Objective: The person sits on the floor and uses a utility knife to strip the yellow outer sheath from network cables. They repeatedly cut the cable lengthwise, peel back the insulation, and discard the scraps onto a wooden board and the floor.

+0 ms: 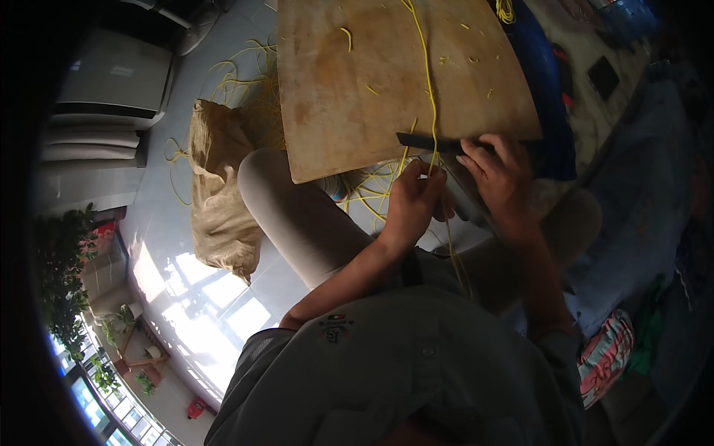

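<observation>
My left hand (415, 195) pinches yellow cord (429, 83) just off the near edge of a wooden board (357, 122). From there the cord runs up across the board, and thin strands hang below the hand towards my lap. A dark flat strip (415, 141) with a slanted end, perhaps a blade, lies across the cord near that edge. My right hand (499, 173) has its fingers closed over the strip's right part; the palm side is hidden. A short cord end sticks up past the strip, left of the main cord. Small yellow offcuts (347, 39) are scattered over the board.
Left of the board, a brown woven sack (220, 189) stands on the tiled floor near tangled yellow cord (245, 78). My bent knee (268, 173) is under the board's left corner. A dark phone-like object (603, 78) and a cord bundle (505, 10) lie to the right.
</observation>
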`<action>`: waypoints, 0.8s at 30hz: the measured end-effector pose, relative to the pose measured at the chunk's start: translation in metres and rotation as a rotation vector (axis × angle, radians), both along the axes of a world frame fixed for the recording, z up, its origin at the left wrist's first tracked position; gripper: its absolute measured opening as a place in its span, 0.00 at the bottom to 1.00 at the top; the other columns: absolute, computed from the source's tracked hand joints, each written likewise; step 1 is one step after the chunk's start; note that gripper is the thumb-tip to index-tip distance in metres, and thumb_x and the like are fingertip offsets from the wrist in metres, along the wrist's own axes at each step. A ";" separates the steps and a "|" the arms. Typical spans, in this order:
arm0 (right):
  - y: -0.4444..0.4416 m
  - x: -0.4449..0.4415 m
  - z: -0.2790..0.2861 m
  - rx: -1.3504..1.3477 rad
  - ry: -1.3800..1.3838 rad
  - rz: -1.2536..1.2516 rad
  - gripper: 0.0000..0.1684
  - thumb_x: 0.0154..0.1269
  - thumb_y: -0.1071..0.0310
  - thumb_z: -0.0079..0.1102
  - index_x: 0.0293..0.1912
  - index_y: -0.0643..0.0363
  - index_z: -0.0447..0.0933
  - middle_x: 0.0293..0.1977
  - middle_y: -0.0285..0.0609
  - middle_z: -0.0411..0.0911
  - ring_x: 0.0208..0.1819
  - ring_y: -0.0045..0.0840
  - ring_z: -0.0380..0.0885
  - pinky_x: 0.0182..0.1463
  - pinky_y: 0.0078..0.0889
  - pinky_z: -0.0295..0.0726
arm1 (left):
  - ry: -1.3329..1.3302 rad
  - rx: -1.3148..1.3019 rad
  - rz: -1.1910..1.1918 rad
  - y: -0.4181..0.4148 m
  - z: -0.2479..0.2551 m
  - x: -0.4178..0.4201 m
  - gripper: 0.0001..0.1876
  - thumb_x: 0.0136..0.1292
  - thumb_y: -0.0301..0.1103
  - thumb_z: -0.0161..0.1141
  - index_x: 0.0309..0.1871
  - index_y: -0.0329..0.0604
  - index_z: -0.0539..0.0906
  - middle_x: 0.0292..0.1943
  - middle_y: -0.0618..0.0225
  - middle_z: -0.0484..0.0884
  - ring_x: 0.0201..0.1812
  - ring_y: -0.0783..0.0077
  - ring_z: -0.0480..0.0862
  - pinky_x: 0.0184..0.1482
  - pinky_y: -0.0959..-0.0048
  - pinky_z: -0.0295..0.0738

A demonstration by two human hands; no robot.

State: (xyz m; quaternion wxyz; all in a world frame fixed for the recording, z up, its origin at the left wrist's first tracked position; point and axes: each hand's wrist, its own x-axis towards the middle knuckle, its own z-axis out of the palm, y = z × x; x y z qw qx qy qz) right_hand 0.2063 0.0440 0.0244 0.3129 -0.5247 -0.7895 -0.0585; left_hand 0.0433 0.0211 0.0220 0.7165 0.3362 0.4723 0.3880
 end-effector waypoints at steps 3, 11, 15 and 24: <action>0.000 -0.001 -0.003 0.019 0.007 -0.016 0.16 0.44 0.67 0.68 0.38 0.51 0.79 0.33 0.34 0.71 0.36 0.29 0.71 0.38 0.32 0.71 | 0.076 0.022 -0.036 0.011 0.006 0.001 0.11 0.66 0.35 0.48 0.34 0.35 0.71 0.17 0.62 0.77 0.15 0.74 0.76 0.18 0.79 0.68; 0.002 -0.005 0.004 0.033 -0.013 0.037 0.17 0.43 0.69 0.67 0.38 0.47 0.80 0.32 0.35 0.71 0.34 0.30 0.71 0.36 0.31 0.71 | 0.280 0.094 -0.078 0.014 0.010 0.004 0.13 0.67 0.37 0.45 0.31 0.37 0.68 0.13 0.62 0.75 0.12 0.75 0.72 0.16 0.77 0.65; 0.004 -0.008 -0.002 0.029 0.029 0.012 0.16 0.43 0.70 0.67 0.37 0.48 0.79 0.32 0.35 0.71 0.35 0.30 0.71 0.37 0.33 0.70 | 0.181 0.009 -0.117 0.015 0.009 0.002 0.13 0.67 0.39 0.43 0.30 0.38 0.67 0.13 0.60 0.75 0.11 0.74 0.71 0.16 0.77 0.65; -0.003 -0.014 -0.006 0.005 0.037 0.043 0.15 0.43 0.68 0.67 0.36 0.48 0.79 0.32 0.35 0.70 0.35 0.30 0.70 0.35 0.33 0.67 | 0.197 -0.096 -0.188 0.000 0.013 -0.007 0.15 0.69 0.41 0.40 0.32 0.41 0.68 0.19 0.57 0.79 0.14 0.75 0.72 0.19 0.78 0.67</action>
